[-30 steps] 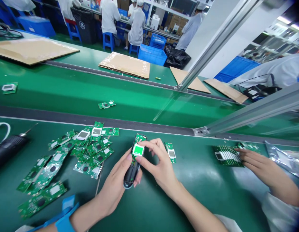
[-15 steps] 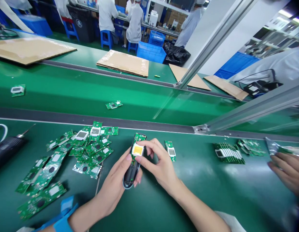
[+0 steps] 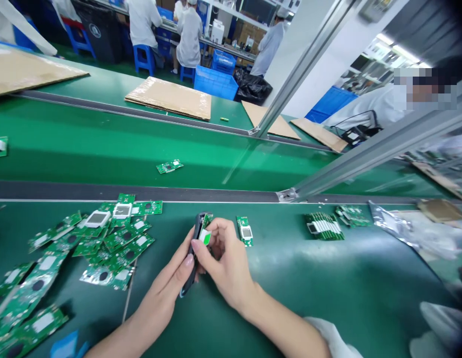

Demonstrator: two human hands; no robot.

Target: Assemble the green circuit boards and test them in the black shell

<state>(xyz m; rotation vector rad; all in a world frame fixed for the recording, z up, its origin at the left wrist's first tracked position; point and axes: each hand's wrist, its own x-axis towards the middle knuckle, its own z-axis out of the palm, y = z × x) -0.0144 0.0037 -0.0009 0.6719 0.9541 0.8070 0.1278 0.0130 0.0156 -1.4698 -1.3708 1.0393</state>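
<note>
Near the middle of the bench, my left hand [image 3: 170, 281] grips a dark plastic casing [image 3: 186, 287], which is tilted on its side with its open face to the right. Inside its upper part sits a green circuit board, mostly covered by my fingers. My right hand [image 3: 231, 266] pinches a small white-framed screen [image 3: 205, 236] at that board, its face shining green. Whether the screen is seated or lifted, I cannot tell. Just right of my fingers lies a loose circuit board with a screen [image 3: 245, 232].
A heap of green circuit boards [image 3: 115, 238] spreads over the left. A row of stacked boards [image 3: 323, 226] and a silver bag [image 3: 393, 227] lie to the right. Behind runs a green belt [image 3: 201, 149] with a metal post [image 3: 305, 64]. Co-workers are beyond and at right.
The casing has turned from face-up onto its side, with both hands still on it. The screen's face went from yellow to green. My view swung right, and a co-worker's hand left the right side.
</note>
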